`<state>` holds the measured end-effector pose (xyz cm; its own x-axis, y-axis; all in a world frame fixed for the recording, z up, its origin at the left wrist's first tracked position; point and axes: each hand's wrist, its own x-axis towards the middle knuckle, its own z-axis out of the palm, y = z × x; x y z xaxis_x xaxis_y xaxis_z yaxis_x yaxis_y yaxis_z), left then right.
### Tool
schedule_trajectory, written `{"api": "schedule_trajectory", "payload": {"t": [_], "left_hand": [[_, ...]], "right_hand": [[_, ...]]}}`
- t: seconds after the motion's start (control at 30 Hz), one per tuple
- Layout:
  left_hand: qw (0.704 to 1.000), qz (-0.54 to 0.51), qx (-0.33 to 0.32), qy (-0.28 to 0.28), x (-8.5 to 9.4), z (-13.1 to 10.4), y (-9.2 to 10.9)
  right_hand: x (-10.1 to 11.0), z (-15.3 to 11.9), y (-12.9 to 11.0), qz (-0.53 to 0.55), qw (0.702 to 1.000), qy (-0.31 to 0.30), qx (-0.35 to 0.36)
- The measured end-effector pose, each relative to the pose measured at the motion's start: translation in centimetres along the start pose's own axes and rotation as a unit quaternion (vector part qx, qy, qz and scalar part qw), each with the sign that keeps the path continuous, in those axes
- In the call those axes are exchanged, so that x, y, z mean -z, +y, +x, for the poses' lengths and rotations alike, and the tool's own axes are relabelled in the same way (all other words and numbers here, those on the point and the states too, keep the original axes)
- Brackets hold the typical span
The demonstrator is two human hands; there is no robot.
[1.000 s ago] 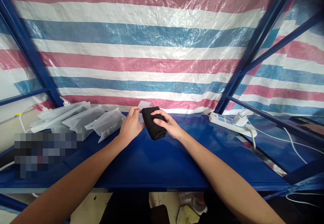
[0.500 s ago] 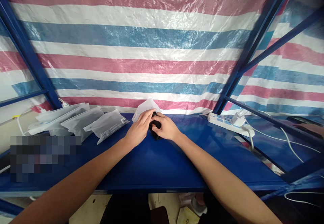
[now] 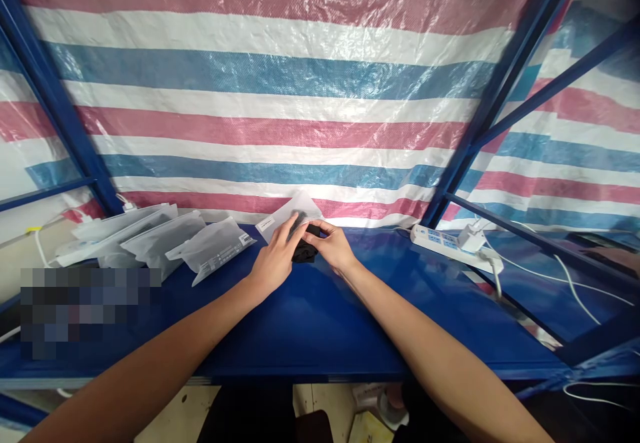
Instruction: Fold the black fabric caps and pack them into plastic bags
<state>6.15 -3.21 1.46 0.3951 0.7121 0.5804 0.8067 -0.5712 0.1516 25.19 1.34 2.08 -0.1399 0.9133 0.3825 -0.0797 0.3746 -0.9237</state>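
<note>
A small bundle of soft black fabric is between my hands above the blue tabletop. My left hand grips it from the left, fingers bent over its far edge. On the other side my right hand pinches it, thumb toward the near side. Just behind lies a translucent frosted plastic bag with a small white label, partly covered by my fingers and the fabric. Something dark shows at the bag's near part; whether it is inside cannot be made out.
Several similar frosted bags lean in a row at the left, near a blurred-out patch. A white power strip with plugs and cables lies at the right. Blue frame posts and a striped tarp stand around the blue table.
The black fabric has been turned and bunched, now wider and shorter. My right fingers have shifted to a pinch on its right side. The bag behind has tilted and shows more.
</note>
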Motion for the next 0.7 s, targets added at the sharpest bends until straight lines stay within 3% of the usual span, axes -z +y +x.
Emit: {"api": "schedule_trajectory", "payload": {"t": [0.1,0.37,0.57,0.7], "left_hand": [[1.000,-0.018,-0.010,-0.004,0.1,0.1,0.4],[0.997,-0.068,-0.024,0.003,-0.3,0.1,2.0],[0.998,-0.042,-0.039,0.018,-1.1,0.0,3.2],[0.997,-0.052,-0.047,0.015,-1.4,0.2,2.4]], "right_hand": [[-0.2,0.0,0.1,-0.004,1.000,0.010,0.004],[-1.6,-0.6,0.5,-0.164,0.979,0.098,0.073],[-3.3,-0.9,2.0,-0.070,0.997,0.005,0.044],[-3.1,-0.3,2.3,-0.071,0.996,-0.058,0.013]]}}
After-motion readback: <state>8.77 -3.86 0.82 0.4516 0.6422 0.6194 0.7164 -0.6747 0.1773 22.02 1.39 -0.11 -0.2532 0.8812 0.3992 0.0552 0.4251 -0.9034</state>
